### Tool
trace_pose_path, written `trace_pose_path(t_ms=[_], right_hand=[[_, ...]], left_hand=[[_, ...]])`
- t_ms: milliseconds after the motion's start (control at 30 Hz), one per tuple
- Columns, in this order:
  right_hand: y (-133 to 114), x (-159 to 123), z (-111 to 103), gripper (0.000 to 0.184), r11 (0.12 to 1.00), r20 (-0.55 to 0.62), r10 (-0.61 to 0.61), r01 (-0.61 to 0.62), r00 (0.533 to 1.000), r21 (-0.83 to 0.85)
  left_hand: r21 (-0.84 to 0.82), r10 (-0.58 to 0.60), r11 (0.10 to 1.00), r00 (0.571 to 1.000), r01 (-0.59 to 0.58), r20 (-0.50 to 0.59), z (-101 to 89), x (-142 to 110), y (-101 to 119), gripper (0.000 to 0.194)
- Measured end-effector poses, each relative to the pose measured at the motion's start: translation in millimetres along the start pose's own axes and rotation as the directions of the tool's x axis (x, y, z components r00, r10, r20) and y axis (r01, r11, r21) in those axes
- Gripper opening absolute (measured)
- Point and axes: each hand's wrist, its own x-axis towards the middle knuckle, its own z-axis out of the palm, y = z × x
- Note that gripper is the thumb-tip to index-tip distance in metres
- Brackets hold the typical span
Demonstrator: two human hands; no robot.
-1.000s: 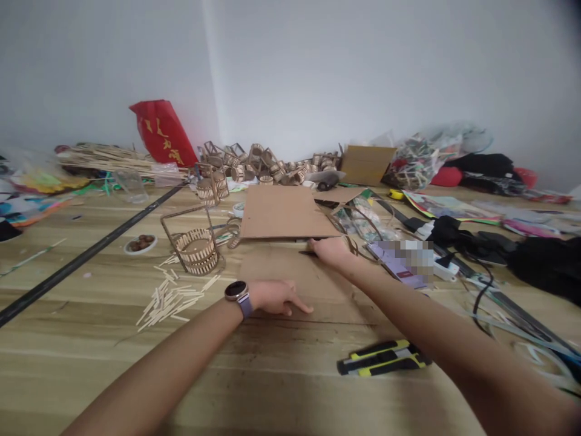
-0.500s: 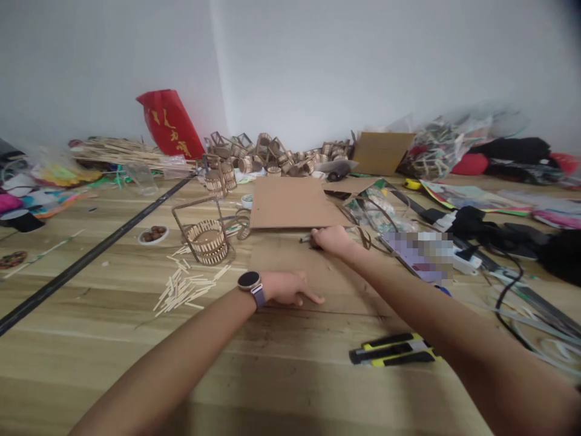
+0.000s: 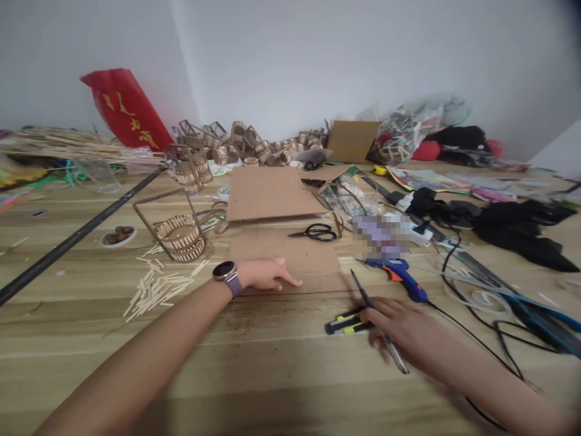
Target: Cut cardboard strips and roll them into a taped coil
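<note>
White bowl [image 3: 118, 244]: brown balls [image 3: 121, 233] inside; right hand [image 3: 399, 326] holding pen [image 3: 362, 292].

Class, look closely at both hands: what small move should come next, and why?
Probably the right hand should bring the pen leftward so its pointed end meets the near cardboard sheet. The hand already holds the pen, whose pointed end appears just beyond the sheet's right edge, and the left hand rests on the sheet, seemingly steadying it.

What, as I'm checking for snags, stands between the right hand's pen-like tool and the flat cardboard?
Nothing visible stands between the pen-like tool and the flat cardboard; the scissors lie at its far right.
</note>
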Motion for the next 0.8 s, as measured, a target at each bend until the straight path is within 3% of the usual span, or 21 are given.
trace_pose_path(t_ms=[133, 233, 333, 433, 567, 700, 800], right_hand=[[-9, -14, -3, 0.022, 0.992, 0.026, -0.091, 0.093, 0.996, -0.089], [-11, -18, -9, 0.015, 0.989, -0.024, -0.060, 0.056, 0.998, -0.135], [1, -22, -2, 0.005, 0.954, -0.140, 0.132, -0.164, 0.981, -0.250], [21, -21, 16, 0.006, 0.857, -0.227, 0.328, -0.390, 0.917, -0.338], [37, -12, 33, 0.009, 0.843, -0.211, 0.367, -0.419, 0.906, -0.336], [35, -5, 25, 0.016, 0.811, -0.275, 0.371, -0.454, 0.887, -0.369], [26, 2, 10, 0.029, 0.898, -0.356, 0.351, -0.419, 0.866, -0.134]], left_hand=[[0.000, -0.005, 1.000, 1.000, 0.005, 0.014, -1.0, -1, 1, 0.053], [0.000, -0.007, 1.000, 1.000, 0.007, 0.016, -0.8, -1, 1, 0.053], [0.004, -0.008, 1.000, 1.000, 0.008, 0.015, -0.2, -2, 2, 0.053], [0.011, -0.014, 1.000, 1.000, 0.014, 0.012, 0.2, -2, 2, 0.053], [0.012, -0.021, 1.000, 1.000, 0.021, 0.008, 0.8, -1, 2, 0.053], [0.016, -0.025, 1.000, 1.000, 0.025, 0.018, 0.8, 0, 2, 0.054], [0.020, -0.022, 1.000, 0.999, 0.022, 0.023, 0.3, 0, 1, 0.053]])
